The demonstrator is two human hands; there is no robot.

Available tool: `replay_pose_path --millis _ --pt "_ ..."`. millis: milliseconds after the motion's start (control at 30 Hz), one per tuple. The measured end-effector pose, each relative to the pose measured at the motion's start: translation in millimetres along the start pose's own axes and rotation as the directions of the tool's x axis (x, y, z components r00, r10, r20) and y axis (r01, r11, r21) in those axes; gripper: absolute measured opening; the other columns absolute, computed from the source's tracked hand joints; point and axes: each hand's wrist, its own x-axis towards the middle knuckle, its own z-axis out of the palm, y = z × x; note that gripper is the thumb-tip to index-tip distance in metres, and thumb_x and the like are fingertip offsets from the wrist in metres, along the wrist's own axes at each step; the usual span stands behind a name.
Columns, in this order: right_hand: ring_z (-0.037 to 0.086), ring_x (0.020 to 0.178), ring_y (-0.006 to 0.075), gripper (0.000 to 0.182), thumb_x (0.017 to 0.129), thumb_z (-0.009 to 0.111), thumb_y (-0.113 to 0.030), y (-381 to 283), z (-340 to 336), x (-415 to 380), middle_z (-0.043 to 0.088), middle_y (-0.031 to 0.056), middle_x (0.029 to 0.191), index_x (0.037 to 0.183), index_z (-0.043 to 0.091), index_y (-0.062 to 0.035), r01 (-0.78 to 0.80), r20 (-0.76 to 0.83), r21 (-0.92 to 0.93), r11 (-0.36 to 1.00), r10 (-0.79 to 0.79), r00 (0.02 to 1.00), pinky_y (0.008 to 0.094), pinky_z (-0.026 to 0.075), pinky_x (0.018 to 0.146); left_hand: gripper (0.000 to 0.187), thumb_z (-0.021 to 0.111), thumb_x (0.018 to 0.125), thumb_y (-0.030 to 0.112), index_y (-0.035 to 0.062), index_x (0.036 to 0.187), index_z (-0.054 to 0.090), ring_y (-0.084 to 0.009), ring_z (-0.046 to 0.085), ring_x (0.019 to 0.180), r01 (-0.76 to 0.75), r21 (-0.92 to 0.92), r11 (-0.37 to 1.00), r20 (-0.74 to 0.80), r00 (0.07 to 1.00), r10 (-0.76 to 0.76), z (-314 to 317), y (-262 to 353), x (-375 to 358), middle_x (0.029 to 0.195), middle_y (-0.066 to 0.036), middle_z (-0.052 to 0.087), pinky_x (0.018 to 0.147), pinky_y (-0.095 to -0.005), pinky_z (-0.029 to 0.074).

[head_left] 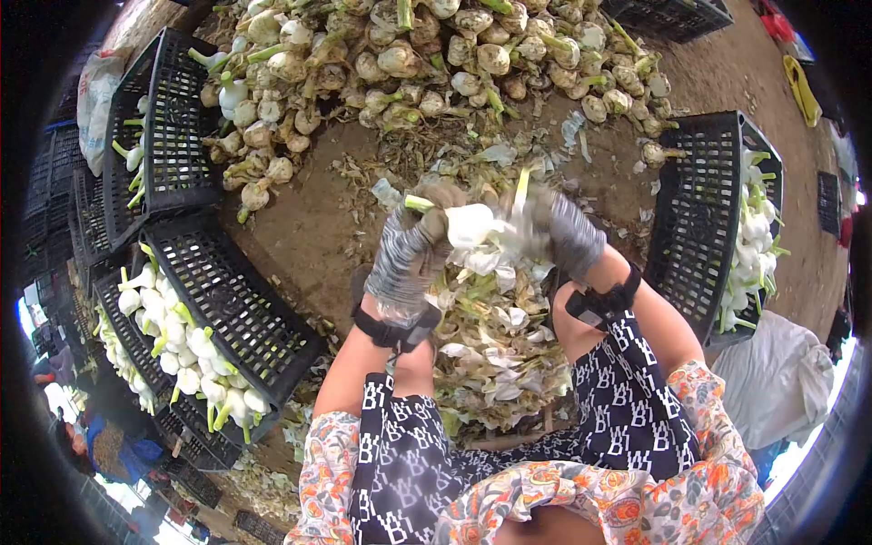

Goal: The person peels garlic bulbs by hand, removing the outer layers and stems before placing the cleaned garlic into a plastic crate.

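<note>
Peeled white garlic shows in a bulb (470, 225) at the middle of the view, its cut green stem pointing left. Around its stem end my left hand (411, 250), in a grey striped glove with dark fingertips, is closed. My right hand (565, 227), gloved alike, is smeared by motion right beside the bulb's other side. Close to its fingers a pale green stem (522, 189) sticks up; I cannot tell whether that hand grips it. Below both hands, between the knees, lies a heap of loose garlic skins (500, 363).
A large pile of unpeeled garlic (400, 59) covers the ground ahead. Black plastic crates of white bulbs stand at the left (232, 282), the far left (177, 123) and the right (695, 213). A white sack (772, 377) lies at the right, and a person (118, 445) is at the lower left.
</note>
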Motion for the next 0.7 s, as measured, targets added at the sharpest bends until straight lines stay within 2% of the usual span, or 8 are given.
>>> replay_pose_path --millis 100,200,267,300,367,467,567,700 --pt "0.058 0.093 0.0251 0.033 0.07 0.065 -0.007 -24.2 -29.5 -15.5 0.058 0.0141 0.098 0.1 0.054 -0.0025 0.139 -0.014 0.342 0.93 -0.143 0.99 0.0365 0.048 0.079 0.03 0.068 0.076 0.018 0.0058 0.1 0.053 -0.0192 0.058 0.092 0.09 -0.174 0.981 -0.199 0.972 -0.125 1.2 -2.2 -3.4 0.1 -0.01 0.058 0.078 -0.029 0.051" --pt "0.056 0.098 0.023 0.048 0.074 0.062 -0.011 -43.0 -60.9 -21.6 0.055 0.0137 0.11 0.118 0.047 -0.0006 -0.446 0.413 0.895 0.023 0.336 0.846 0.034 0.046 0.085 0.033 0.064 0.079 0.015 0.0 0.106 0.052 -0.0216 0.06 0.091 0.104 -0.397 0.912 -0.258 0.941 -0.22 -18.3 -10.6 -3.5 0.105 -0.014 0.058 0.074 -0.0292 0.055" --pt "0.056 0.096 0.0234 0.062 0.075 0.063 -0.017 -44.3 -57.2 1.2 0.052 0.0157 0.116 0.128 0.037 -0.0005 -0.445 0.377 0.628 0.639 0.25 0.892 0.0318 0.045 0.084 0.037 0.064 0.079 0.015 -0.0037 0.109 0.051 -0.0217 0.061 0.088 0.131 -0.459 0.879 -0.291 0.912 -0.288 -21.6 -9.8 -3.3 0.105 -0.015 0.058 0.072 -0.0263 0.056" --pt "0.052 0.105 0.0226 0.068 0.073 0.066 -0.024 -60.0 -65.3 14.7 0.047 0.0159 0.123 0.13 0.035 -0.0011 -0.592 0.455 -0.124 0.796 0.576 0.679 0.032 0.042 0.089 0.035 0.064 0.08 0.014 -0.0034 0.108 0.052 -0.0215 0.061 0.088 0.139 -0.408 0.902 -0.321 0.903 -0.284 -16.3 -9.0 -3.4 0.104 -0.014 0.059 0.072 -0.026 0.055" --pt "0.049 0.109 0.0231 0.07 0.073 0.067 -0.027 -43.3 -41.8 7.0 0.047 0.0157 0.125 0.13 0.035 -0.0034 -0.553 0.21 -0.331 0.764 0.632 0.746 0.0334 0.041 0.09 0.032 0.063 0.08 0.013 -0.0028 0.106 0.053 -0.0212 0.061 0.089 0.169 -0.307 0.936 -0.365 0.888 -0.28 -0.8 -9.6 -1.5 0.102 -0.013 0.06 0.072 -0.0256 0.055" --pt "0.054 0.097 0.0216 0.061 0.078 0.064 -0.028 -37.7 -20.2 -3.1 0.052 0.0109 0.113 0.128 0.038 -0.0031 -0.443 0.094 0.672 0.593 0.524 0.846 0.0329 0.046 0.083 0.029 0.06 0.082 0.012 0.0034 0.109 0.054 -0.0143 0.059 0.085 0.256 0.077 0.963 -0.293 0.929 -0.224 21.0 -23.0 3.5 0.096 -0.008 0.061 0.073 -0.0261 0.05" --pt "0.054 0.087 0.0129 0.047 0.079 0.061 -0.022 -39.0 -52.2 -18.7 0.056 0.0075 0.103 0.119 0.046 -0.0015 -0.634 0.269 0.683 0.362 0.682 0.68 0.0232 0.047 0.077 0.037 0.061 0.081 0.008 0.0056 0.116 0.051 -0.0122 0.057 0.084 0.246 0.386 0.889 -0.119 0.969 -0.217 54.4 -15.0 9.7 0.102 -0.007 0.058 0.069 -0.0229 0.046" --pt "0.053 0.081 0.0129 0.05 0.078 0.063 -0.023 -34.6 -113.9 -83.8 0.054 0.0079 0.094 0.118 0.041 -0.0011 0.378 -0.157 0.896 -0.233 0.63 0.76 0.0244 0.048 0.069 0.031 0.062 0.08 0.008 0.0077 0.111 0.058 -0.009 0.055 0.072 0.354 0.69 0.632 -0.376 0.921 -0.106 11.4 -14.1 12.7 0.086 -0.003 0.063 0.057 -0.0184 0.043"
